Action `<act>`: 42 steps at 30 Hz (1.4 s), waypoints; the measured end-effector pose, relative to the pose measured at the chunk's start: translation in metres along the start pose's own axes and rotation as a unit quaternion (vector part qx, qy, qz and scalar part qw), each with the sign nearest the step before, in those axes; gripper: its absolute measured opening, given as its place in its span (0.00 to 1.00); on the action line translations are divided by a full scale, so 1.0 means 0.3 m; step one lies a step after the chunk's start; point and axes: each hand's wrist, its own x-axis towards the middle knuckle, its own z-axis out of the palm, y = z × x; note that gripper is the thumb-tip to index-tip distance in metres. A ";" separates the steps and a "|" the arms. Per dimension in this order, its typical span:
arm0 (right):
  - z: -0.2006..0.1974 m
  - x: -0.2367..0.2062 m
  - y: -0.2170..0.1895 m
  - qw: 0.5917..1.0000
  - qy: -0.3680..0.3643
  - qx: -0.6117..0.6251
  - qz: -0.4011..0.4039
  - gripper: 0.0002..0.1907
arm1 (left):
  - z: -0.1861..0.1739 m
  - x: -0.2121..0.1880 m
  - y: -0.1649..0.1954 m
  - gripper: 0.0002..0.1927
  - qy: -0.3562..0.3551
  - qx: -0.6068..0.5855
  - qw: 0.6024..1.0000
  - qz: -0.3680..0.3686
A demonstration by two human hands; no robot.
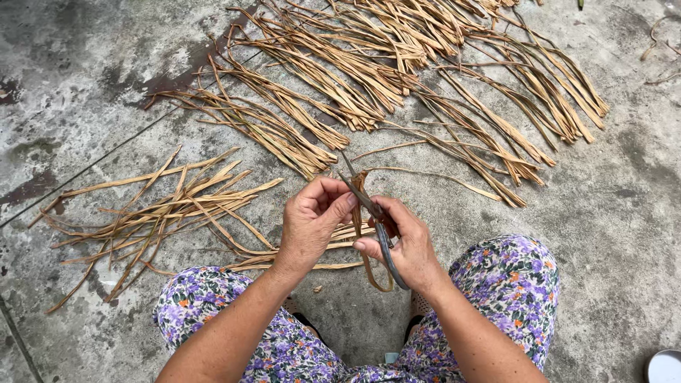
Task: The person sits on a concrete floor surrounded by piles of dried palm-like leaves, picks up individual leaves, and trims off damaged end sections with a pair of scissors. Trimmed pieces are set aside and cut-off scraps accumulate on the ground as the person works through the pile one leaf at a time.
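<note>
Pinching 1 dried leaf strip (358, 186) near its upper end, the left hand (312, 223) has its grip closed on it with thumb and fingertips, wrist bent inward above the knees. 1 pair of scissors (369, 206) sits in the right hand (404, 248), that grip clamped around the dark handles, thumb on top, blades pointing up and left, their tips just parted beside the strip. The strip hangs down between both hands and curls into a loop near the right wrist. 2 knees in purple floral cloth (507, 273) frame the hands. On the concrete floor (624, 213) lie 2 spreads of strips: a loose pile (156, 206) left of the hands and a larger spread of several bunches (425, 85) above them, too many strands to count. 1 round pale object (665, 367) shows at the bottom right corner.
</note>
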 end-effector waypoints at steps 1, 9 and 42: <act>0.001 -0.001 -0.003 1.000 0.007 -0.003 -0.013 0.37 | 0.001 0.002 0.000 0.06 0.004 0.003 1.000 -0.004; 0.011 -0.016 0.007 0.992 -0.004 0.125 0.034 0.29 | 0.010 0.018 0.002 0.07 0.003 -0.004 1.000 -0.028; -0.041 -0.007 0.028 0.903 -0.020 0.427 0.039 0.19 | -0.053 0.070 -0.048 0.20 -0.031 -0.141 0.957 -0.253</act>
